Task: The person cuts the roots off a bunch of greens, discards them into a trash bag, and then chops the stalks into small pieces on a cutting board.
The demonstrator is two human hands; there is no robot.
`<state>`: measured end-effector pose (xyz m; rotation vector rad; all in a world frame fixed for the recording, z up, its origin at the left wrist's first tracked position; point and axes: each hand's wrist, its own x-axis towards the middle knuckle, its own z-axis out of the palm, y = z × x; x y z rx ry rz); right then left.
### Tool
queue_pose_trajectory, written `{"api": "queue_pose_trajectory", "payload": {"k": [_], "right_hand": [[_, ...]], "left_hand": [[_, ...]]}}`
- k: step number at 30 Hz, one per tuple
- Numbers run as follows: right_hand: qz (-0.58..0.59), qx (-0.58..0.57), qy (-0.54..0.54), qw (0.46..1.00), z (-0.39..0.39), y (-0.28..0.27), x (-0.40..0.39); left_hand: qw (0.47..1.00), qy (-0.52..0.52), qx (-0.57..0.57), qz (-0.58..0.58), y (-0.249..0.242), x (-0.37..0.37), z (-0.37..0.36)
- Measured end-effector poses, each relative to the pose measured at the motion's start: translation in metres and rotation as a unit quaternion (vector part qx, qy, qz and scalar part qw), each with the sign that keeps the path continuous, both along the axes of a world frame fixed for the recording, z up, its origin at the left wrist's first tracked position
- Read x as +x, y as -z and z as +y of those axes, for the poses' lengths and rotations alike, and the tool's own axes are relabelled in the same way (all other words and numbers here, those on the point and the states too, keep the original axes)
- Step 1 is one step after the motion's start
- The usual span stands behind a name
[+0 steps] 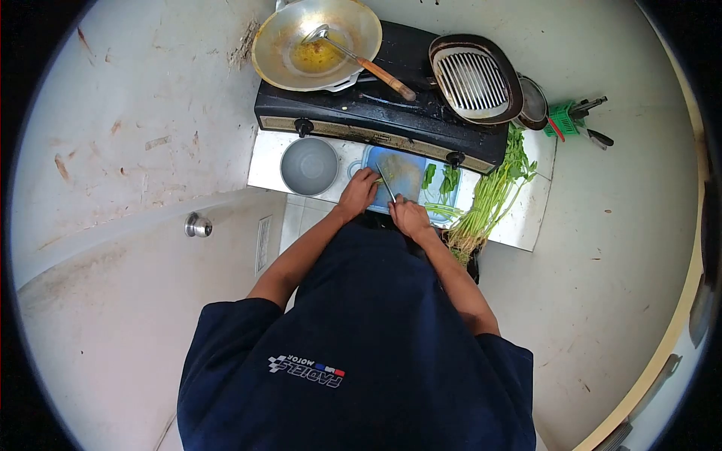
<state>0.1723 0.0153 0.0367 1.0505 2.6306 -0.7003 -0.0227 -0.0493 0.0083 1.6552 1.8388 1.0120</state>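
My right hand (411,218) is closed around the handle of a kitchen knife (386,183), its blade angled up and left over a blue cutting board (410,189). Left of the blade, my left hand (359,192) presses down with bent fingers on a small bit of green stalk, mostly hidden by the fingers. Some cut leafy greens (449,180) lie on the right part of the board. A large bunch of leafy green stalks (489,204) with roots rests beside the board on the right.
A grey bowl (309,166) stands left of the board. Behind is a black gas stove (391,94) bearing a wok (274,56) with oil, a wooden-handled ladle (383,78) and a grill pan (472,79). A green basket (562,120) holds knives at the right wall.
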Motion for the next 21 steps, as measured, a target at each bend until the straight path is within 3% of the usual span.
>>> {"api": "queue_pose_trajectory", "payload": {"k": [10, 21], "right_hand": [[0.050, 0.022, 0.001, 0.998, 0.004, 0.014, -0.014], [0.014, -0.004, 0.028, 1.000, 0.003, 0.000, -0.003]], "left_hand": [[1.000, -0.014, -0.013, -0.019, 0.002, 0.002, -0.001], [0.998, -0.039, -0.011, -0.041, 0.004, 0.004, 0.001]]}}
